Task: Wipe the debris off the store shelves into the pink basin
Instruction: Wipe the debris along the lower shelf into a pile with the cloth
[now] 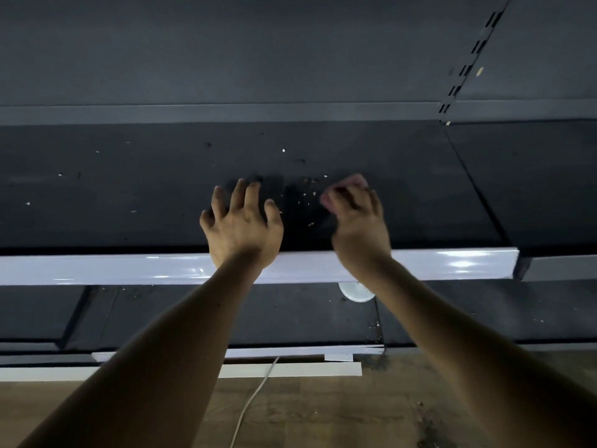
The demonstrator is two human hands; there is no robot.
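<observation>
Left hand: my left hand (242, 221) was out over the shelf with the fingers spread and slightly bent, holding nothing; I could not tell whether the tips touched the surface.
Right hand: my right hand (358, 218) was curled round a small wadded pink cloth (352, 182), which stuck out past my knuckles and was too blurred to make out in detail.
Shelf: the flat dark grey metal store shelf (129, 189) had a glossy white plastic front rail (97, 270), and my wrists crossed over that rail.
Debris: the pale crumbs and specks of debris (308, 189) lay thickest between my two hands, with stray bits further left and toward the back.
Pink basin: it was not in view (so I could not say where it stood).
Handling: I judged the crumbs light and loose, likely to scatter under a quick stroke. The cloth looked soft and limp, so it was best bunched in the fingers with a flat face pressed down. My cupped left hand could serve as a stop.
Below: a second dark lower shelf (290, 318) carried a round white disc (350, 294), partly hidden by my right forearm.
Floor: a thin white cable (255, 396) ran across the brown wooden floor (323, 415).
</observation>
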